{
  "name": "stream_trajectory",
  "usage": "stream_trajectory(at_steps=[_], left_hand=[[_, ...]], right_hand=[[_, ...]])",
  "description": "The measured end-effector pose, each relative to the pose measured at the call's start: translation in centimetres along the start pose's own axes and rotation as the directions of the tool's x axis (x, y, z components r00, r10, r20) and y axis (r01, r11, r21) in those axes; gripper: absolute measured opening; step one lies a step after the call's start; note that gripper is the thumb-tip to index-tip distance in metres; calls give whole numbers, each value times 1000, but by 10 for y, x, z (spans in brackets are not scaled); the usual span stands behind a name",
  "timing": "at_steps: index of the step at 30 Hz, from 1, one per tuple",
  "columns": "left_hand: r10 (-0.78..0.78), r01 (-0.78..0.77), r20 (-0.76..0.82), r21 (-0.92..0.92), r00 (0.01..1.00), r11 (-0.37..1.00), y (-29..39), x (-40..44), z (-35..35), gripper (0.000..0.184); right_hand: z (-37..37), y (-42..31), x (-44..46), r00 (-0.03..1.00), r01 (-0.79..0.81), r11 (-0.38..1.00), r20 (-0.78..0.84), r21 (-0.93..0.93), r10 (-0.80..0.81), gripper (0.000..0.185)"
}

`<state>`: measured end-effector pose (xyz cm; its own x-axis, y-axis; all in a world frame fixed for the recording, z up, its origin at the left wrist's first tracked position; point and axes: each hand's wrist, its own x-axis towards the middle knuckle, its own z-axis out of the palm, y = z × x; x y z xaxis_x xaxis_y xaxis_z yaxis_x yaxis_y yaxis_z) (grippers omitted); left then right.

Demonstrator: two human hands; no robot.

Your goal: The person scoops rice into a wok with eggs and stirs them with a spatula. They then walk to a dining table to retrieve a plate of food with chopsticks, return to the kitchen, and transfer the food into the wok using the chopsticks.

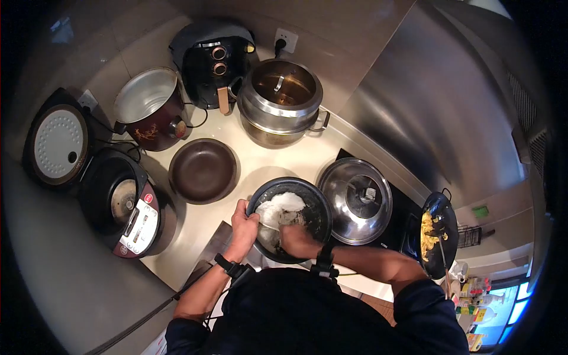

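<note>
In the head view, a dark inner cooking pot (322,204) is held close in front of my body, with white rice (283,205) inside. My left hand (244,225) grips the pot's left rim, thumb over the edge. My right hand (297,241) reaches down into the pot beside the rice, its fingers curled. Whatever those fingers hold is hidden; a thin pale edge shows just left of them. A brown round pan or bowl (203,170) sits on the counter to the left.
An open rice cooker (142,225) stands at the left, near a tall maroon pot (148,112). Behind are an air fryer (214,65) and a lidded steel pot (281,106). Right of my pot is a domed steel lid (355,201); a wok (441,260) holds yellow food.
</note>
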<state>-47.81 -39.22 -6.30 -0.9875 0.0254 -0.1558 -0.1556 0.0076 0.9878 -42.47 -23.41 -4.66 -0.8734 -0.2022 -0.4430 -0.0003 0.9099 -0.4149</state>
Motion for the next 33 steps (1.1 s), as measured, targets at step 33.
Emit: stream_trajectory(at_steps=[33], left_hand=[[-114, 154, 224, -171, 968, 973, 4, 23, -3, 15]], right_hand=[[-49, 8, -10, 939, 237, 972, -257, 2, -229, 13]])
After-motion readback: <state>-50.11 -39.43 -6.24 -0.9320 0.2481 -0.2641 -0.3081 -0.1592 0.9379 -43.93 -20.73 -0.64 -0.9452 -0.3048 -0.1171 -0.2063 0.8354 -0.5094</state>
